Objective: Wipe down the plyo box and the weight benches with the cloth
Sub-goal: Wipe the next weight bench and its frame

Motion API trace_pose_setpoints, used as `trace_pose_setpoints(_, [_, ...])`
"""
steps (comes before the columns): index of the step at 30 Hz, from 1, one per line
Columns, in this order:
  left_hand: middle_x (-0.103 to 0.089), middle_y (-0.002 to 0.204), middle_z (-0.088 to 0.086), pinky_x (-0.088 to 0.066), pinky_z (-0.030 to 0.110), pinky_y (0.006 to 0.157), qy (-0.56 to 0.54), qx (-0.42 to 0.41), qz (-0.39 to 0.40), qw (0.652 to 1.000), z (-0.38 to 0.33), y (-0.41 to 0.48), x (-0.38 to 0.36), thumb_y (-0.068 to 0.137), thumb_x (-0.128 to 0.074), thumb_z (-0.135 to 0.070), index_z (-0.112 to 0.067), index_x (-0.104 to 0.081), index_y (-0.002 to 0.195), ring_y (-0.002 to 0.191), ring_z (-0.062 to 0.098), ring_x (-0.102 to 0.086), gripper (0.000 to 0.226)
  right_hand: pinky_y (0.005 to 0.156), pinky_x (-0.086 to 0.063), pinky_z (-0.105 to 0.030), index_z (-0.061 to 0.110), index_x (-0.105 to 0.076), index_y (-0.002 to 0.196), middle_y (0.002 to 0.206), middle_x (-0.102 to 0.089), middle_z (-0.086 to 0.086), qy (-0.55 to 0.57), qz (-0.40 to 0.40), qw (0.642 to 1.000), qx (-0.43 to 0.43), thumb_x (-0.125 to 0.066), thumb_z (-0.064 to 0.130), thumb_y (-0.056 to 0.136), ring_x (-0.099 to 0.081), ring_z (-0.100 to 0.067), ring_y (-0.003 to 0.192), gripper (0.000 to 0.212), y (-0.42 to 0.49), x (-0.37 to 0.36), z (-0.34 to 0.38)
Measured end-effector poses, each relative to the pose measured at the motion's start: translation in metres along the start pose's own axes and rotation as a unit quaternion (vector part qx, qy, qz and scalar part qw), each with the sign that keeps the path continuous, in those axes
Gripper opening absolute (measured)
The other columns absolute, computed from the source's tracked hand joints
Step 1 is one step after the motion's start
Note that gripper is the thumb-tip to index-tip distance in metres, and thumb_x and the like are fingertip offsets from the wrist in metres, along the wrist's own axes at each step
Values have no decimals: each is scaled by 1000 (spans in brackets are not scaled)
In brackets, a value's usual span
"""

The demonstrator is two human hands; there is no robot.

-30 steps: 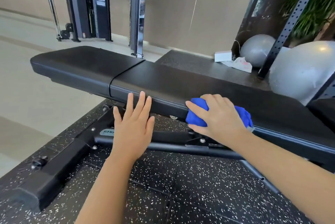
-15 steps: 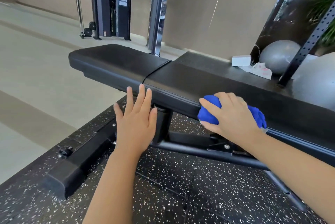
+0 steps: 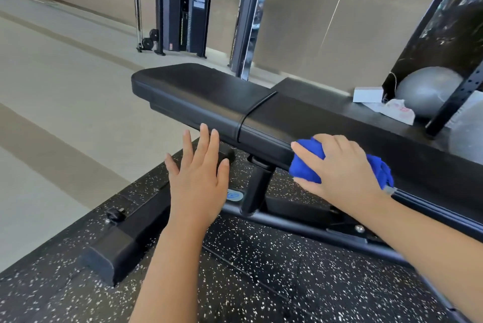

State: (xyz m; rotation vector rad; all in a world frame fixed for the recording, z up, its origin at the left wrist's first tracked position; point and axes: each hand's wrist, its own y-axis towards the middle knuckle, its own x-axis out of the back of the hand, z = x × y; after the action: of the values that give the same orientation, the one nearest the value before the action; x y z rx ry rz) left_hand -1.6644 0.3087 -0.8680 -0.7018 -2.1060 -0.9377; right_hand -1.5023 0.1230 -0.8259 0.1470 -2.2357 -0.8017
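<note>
Blue and bunched, the cloth [image 3: 305,165] sits under the right hand [image 3: 342,168], whose fingers curl over it and press it on the near edge of the black weight bench [image 3: 209,95], just right of the seam between the 2 pads. The left hand [image 3: 198,181] is flat and wide, with fingers straight and a little spread, and holds nothing. Its fingertips reach the near side of the left pad, but I cannot tell if they touch it. Below the pads the bench frame [image 3: 256,192] stands on a speckled rubber floor [image 3: 261,283]. At the far right a grey ball [image 3: 426,90] lies behind a black perforated post [image 3: 454,97], with a white box [image 3: 367,94] just left of it. A cable machine [image 3: 188,8] stands far back by the beige wall.
</note>
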Motion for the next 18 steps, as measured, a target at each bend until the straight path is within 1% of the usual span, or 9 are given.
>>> trace_pose_setpoints(2, [9,155,-9,3,51,110,-2,3,-5,1000,3,2,0,98,-11,-40,-24,-4,149,141,17,16,54,60,-47,-40,18,-62,117,93,-60,-19,2,8,1000,-12,-78,48,61,-56,-34,71,65,15,-3,10])
trace_pose_setpoints(5, [9,155,-9,3,50,110,-16,18,-16,1000,4,6,-1,91,-7,-42,-24,-3,149,141,17,16,61,58,-46,-38,18,-63,119,86,-59,-16,3,8,1000,-4,-76,53,62,-54,-32,67,68,52,-14,34])
trace_pose_setpoints(7, [10,155,-8,3,50,110,-27,27,-20,999,3,9,-2,94,-9,-40,-24,-2,149,141,16,16,57,57,-45,-36,19,-63,119,83,-58,-14,-1,7,1000,0,-76,55,61,-53,-30,66,70,80,-23,55])
trace_pose_setpoints(11, [9,155,-8,2,49,111,-37,58,-28,997,9,14,-5,99,-15,-37,-24,-1,149,141,16,15,53,57,-44,-34,19,-63,115,83,-57,-13,9,0,1000,5,-75,53,62,-53,-30,66,64,109,-32,75])
trace_pose_setpoints(13, [3,156,-6,-1,50,111,-46,70,-43,996,14,15,-8,95,-11,-41,-22,-7,149,142,19,10,57,58,-45,-36,18,-62,115,86,-58,-14,28,-35,998,33,-75,47,65,-53,-32,68,60,98,-32,68])
trace_pose_setpoints(15, [-2,156,-5,-3,50,111,-52,73,-44,995,20,16,-10,88,-7,-44,-21,-9,149,142,21,7,65,61,-47,-38,18,-58,117,91,-58,-16,46,-72,995,45,-68,44,71,-54,-33,72,54,83,-31,57])
trace_pose_setpoints(18, [2,156,-5,-1,49,111,-61,94,-21,993,34,19,-13,98,-15,-39,-22,-6,149,142,20,10,55,67,-48,-39,21,-50,121,97,-59,-15,80,-74,994,19,-51,45,79,-55,-34,77,49,82,-27,54])
